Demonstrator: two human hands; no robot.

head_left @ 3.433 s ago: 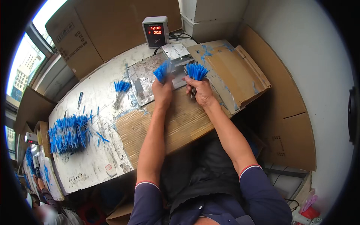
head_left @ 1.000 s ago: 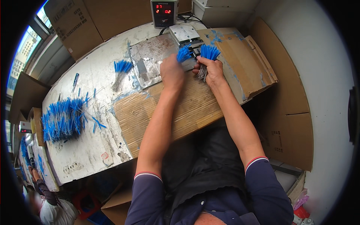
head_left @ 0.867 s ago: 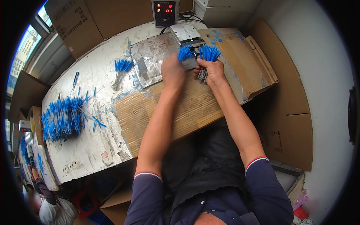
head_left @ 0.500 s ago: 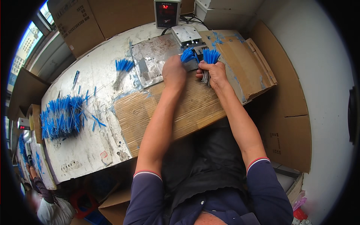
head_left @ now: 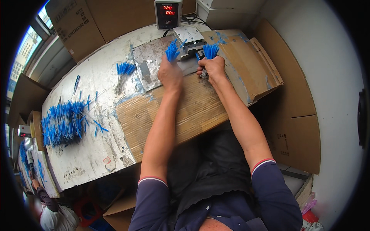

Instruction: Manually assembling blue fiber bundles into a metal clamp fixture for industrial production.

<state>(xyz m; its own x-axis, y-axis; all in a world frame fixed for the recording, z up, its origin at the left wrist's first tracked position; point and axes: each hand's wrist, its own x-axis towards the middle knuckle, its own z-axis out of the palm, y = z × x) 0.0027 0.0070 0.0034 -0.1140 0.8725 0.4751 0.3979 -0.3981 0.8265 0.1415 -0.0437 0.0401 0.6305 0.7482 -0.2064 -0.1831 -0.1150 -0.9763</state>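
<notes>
1. The table has a worn, whitish top with scuffs, stains and streaks of blue.
2. A flat sheet of brown cardboard lies on its near edge, under the person's forearms.
3. A larger piece of cardboard with raised flaps covers the right end.
4. A metal plate lies toward the far middle; a small metal device sits just beside it.
5. A box with a red digital display stands at the far edge.
6. A big heap of blue-tipped wires lies on the left, with loose strands scattered near it.
7. A small bundle of blue-tipped wires lies left of the metal plate.
</notes>
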